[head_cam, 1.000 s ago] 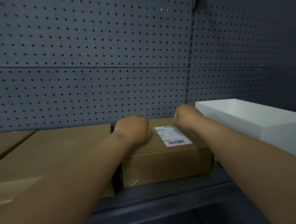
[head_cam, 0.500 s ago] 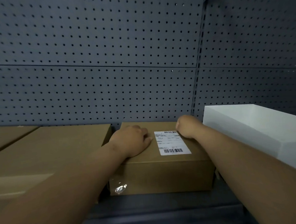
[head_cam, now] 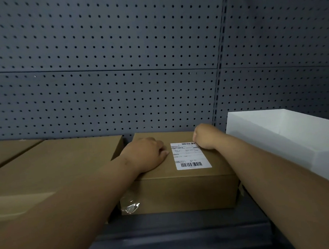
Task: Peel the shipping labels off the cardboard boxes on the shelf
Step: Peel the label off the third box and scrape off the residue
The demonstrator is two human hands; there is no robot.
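Observation:
A brown cardboard box (head_cam: 183, 192) stands on the dark shelf in the middle of the view. On its top lies a white shipping label (head_cam: 190, 156) with barcodes, flat against the cardboard. My left hand (head_cam: 146, 154) rests palm down on the box top just left of the label, fingers curled. My right hand (head_cam: 205, 137) is curled at the label's far right corner and covers that corner; whether its fingertips pinch the label is hidden.
A larger cardboard box (head_cam: 56, 169) sits to the left, another (head_cam: 9, 151) beyond it. A white box (head_cam: 287, 136) stands at the right, close to my right forearm. Grey pegboard (head_cam: 118, 69) backs the shelf (head_cam: 176, 235). Loose clear tape (head_cam: 130, 207) hangs at the box's lower left.
The view has shifted closer to the box and a little left. My left hand settled flat on the box top; my right hand stays at the label's far right corner.

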